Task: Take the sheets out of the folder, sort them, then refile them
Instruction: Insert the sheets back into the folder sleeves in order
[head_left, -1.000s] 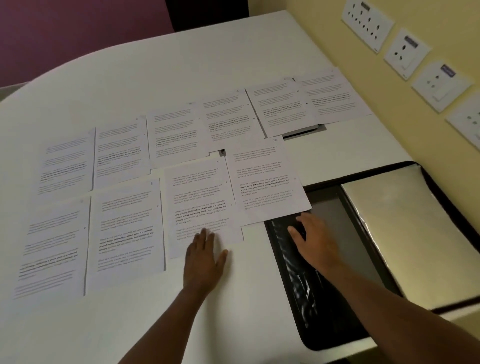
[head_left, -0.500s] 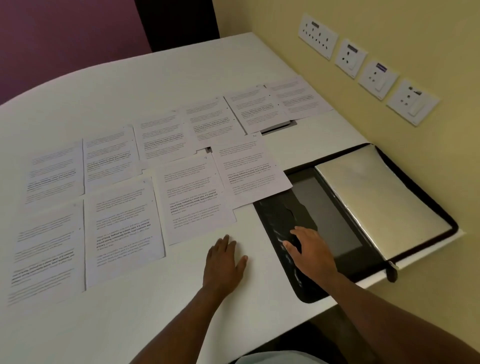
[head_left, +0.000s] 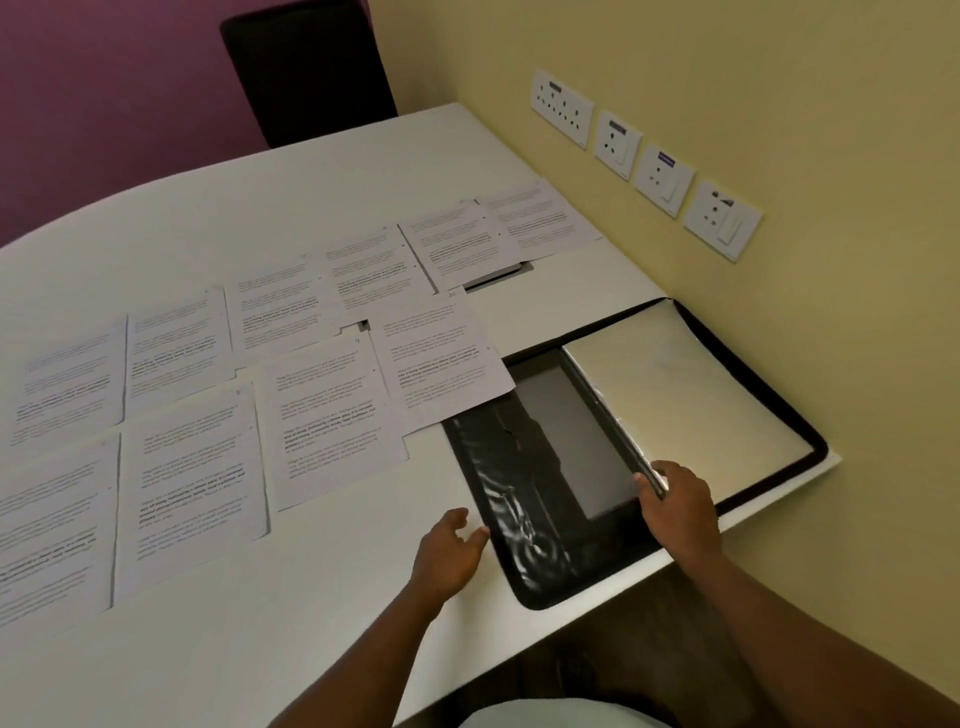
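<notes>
**Sheets spread out, right hand at the folder's spine**

Printed sheets (head_left: 332, 410) lie face up in two rows across the white table (head_left: 311, 197), edges touching or slightly overlapping. The nearest right-hand sheet (head_left: 441, 358) overlaps the far left corner of the open black folder (head_left: 524, 519), which sits at the table's right edge by the yellow wall (head_left: 727, 78). The folder's right half carries a stack of glossy plastic sleeves (head_left: 685, 395). The right hand (head_left: 680, 509) pinches the near end of the folder's central spine, thumb on the left side and fingers curled over the sleeve edge. The left hand (head_left: 449, 556) rests on the table just beside the folder's left edge, fingers loose and holding nothing. Four socket plates (head_left: 644, 161) line the wall, and a dark chair (head_left: 306, 67) stands at the far end
</notes>
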